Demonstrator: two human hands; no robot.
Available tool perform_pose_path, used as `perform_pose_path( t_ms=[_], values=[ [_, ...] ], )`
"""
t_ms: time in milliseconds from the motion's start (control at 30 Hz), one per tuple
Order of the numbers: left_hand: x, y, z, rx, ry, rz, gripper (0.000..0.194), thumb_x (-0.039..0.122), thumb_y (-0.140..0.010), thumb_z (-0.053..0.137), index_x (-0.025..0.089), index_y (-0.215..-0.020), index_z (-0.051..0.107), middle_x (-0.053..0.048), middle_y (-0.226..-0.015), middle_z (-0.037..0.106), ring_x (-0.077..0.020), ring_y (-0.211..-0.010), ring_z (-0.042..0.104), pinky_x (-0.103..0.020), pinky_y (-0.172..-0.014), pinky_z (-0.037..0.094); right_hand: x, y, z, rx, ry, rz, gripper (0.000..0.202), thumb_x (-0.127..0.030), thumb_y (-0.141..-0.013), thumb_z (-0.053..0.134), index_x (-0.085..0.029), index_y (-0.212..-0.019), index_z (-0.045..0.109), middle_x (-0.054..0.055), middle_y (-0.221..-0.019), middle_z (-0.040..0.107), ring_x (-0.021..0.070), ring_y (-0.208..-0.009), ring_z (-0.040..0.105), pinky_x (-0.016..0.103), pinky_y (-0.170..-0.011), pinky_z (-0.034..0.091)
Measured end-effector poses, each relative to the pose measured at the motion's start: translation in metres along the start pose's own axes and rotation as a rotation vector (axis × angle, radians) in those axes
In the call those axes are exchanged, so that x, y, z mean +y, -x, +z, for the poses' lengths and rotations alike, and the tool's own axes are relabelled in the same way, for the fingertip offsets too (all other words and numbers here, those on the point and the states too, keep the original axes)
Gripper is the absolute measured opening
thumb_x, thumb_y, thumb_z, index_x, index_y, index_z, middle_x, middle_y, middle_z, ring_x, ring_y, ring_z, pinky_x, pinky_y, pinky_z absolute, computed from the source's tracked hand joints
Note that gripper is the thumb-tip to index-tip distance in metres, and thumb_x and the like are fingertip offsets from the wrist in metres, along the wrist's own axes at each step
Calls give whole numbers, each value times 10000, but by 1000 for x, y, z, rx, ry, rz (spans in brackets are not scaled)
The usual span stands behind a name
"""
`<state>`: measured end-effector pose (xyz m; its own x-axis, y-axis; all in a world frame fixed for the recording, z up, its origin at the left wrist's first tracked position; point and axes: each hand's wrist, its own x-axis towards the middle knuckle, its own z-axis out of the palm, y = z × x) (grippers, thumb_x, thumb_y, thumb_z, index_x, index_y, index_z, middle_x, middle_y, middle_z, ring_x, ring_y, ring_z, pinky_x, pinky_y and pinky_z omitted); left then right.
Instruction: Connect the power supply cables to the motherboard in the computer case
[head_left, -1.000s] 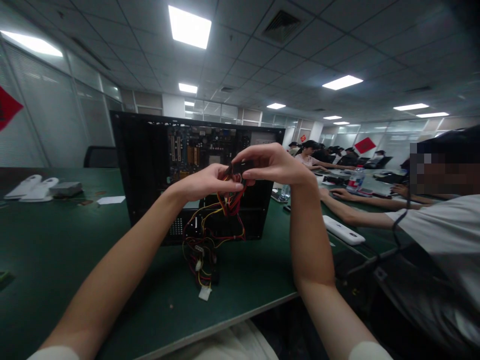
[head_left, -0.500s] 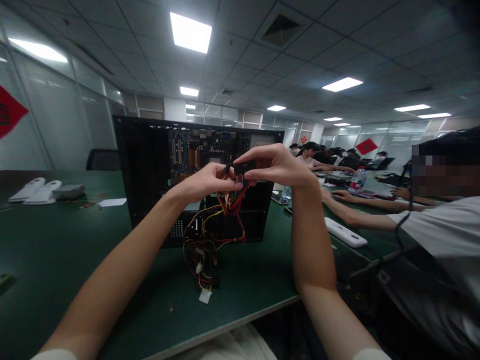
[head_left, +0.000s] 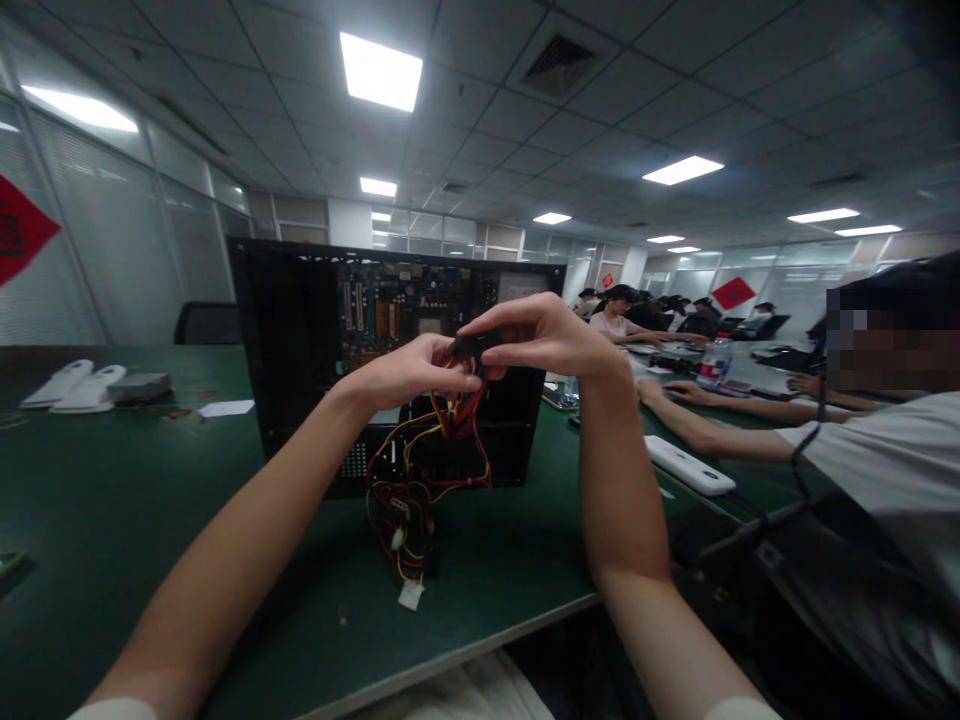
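A black computer case [head_left: 289,350] stands open-sided on the green table, with a circuit board [head_left: 390,315] showing inside. In front of it, my right hand [head_left: 562,340] pinches a dark power connector [head_left: 477,346] between thumb and fingers. My left hand [head_left: 409,380] closes on the red, yellow and black power cables [head_left: 457,415] just beside that connector. Its fingertips are partly hidden, and the connector's exact shape is hard to make out. More cable ends hang down to the table, among them a white plug [head_left: 410,595].
White stands [head_left: 86,388] and a grey box [head_left: 141,387] lie at the left, near a white paper [head_left: 226,408]. To the right are a white elongated device [head_left: 688,465], a bottle [head_left: 716,358] and a seated person [head_left: 885,450]. The table edge [head_left: 465,655] runs close in front.
The dark connector and my right fingers have shifted slightly left and down, closer to my left hand. The cables have moved slightly with them; the case stays put.
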<state>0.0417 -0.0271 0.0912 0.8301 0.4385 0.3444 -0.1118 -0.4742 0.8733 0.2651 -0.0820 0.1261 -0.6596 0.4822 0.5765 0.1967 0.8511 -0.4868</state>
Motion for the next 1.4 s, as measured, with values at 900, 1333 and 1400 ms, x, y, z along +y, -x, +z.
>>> perform_pose_path(
  t_ms=[900, 1333, 1400],
  values=[
    [-11, -3, -5, -38, 41, 43, 384, 340, -720, 888, 127, -1009, 751, -50, -885, 712, -128, -750, 622, -256, -674, 499, -8, -2, 9, -3, 37, 37, 455, -384, -885, 830, -140, -1265, 771, 60, -905, 787, 132, -742, 723, 225, -673, 612],
    [2, -1, 8, 30, 6, 33, 304, 302, -710, 892, 120, -909, 750, -7, -794, 672, -103, -700, 573, -236, -658, 445, -8, 8, -6, -13, 5, 16, 439, -407, -865, 849, -112, -1184, 777, 49, -837, 757, 125, -688, 709, 209, -616, 591],
    [1, -1, 7, -14, -1, 26, 307, 306, -721, 880, 116, -926, 755, -14, -800, 677, -112, -708, 585, -240, -659, 455, -10, 8, -5, -28, 8, 11, 443, -417, -873, 843, -106, -1180, 773, 51, -832, 751, 123, -690, 708, 208, -618, 587]
  ],
)
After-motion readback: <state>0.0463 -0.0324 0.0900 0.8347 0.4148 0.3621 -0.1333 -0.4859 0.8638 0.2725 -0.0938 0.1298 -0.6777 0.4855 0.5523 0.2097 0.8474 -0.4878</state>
